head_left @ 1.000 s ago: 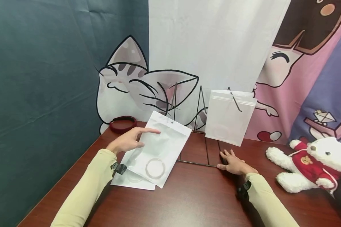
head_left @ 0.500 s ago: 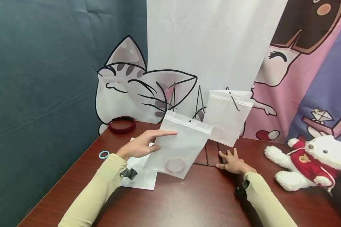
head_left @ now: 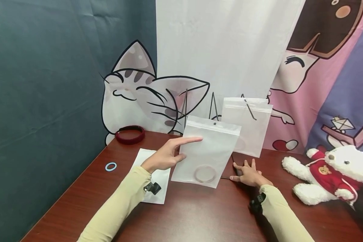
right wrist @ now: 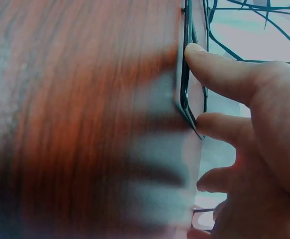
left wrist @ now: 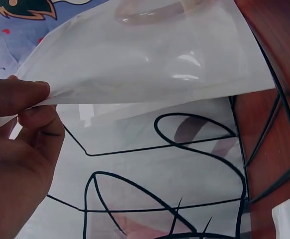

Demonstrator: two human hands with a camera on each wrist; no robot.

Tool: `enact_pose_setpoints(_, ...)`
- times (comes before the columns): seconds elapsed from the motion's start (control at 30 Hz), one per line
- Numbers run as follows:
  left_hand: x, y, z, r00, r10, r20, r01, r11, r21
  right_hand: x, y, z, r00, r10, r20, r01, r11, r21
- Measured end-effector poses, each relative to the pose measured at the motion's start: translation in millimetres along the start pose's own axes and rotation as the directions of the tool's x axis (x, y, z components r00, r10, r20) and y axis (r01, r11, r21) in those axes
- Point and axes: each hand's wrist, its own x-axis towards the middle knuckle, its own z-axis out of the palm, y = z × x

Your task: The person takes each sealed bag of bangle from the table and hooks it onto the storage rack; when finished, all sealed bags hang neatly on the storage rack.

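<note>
My left hand pinches the left edge of a translucent white zip bag between thumb and fingers. Inside the bag, low down, lies a clear ring-shaped band. The bag's punched top edge stands just in front of the black wire rack, where a similar zip bag hangs from the right prong. My right hand rests with spread fingers at the front right corner of the rack's base. In the right wrist view, the thumb touches the base wire. Part of the rack is hidden behind the held bag.
Another white bag lies on the brown table below my left forearm. A light-blue ring and a dark-red headband lie to the left. At the right sits a white teddy bear in a red hoodie.
My left hand has carried the zip bag rightward from above the flat bag to the rack, uncovering the light-blue ring. The right hand has stayed at the rack's base.
</note>
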Motion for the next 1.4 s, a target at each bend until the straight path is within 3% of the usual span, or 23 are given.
enact_pose_setpoints(0.3,10.7,-4.8,3.6,0.999,-0.036,-0.025,0.036,0.999,0.001,2.3,-3,-1,1.000,0.025,-0.002,-0.025,1.000,-0.012)
enact_pose_setpoints(0.53,18.6,-8.5,5.4,0.998,-0.062,-0.012,0.061,0.998,-0.027,1.6,0,0,0.999,0.040,-0.003,-0.040,0.999,-0.006)
enact_pose_setpoints(0.73,19.4,-12.7,7.2,0.996,-0.091,-0.016,0.090,0.994,-0.054,0.9,-2,2,0.999,0.046,-0.001,-0.046,0.998,0.031)
enact_pose_setpoints(1.2,27.9,-23.0,8.7,0.995,-0.095,-0.014,0.094,0.994,-0.050,-0.4,0,0,0.997,0.080,-0.007,-0.080,0.997,-0.003)
enact_pose_setpoints(1.4,33.9,-30.4,6.4,0.993,-0.120,-0.017,0.119,0.991,-0.061,2.4,4,4,1.000,-0.010,-0.024,0.009,1.000,-0.004)
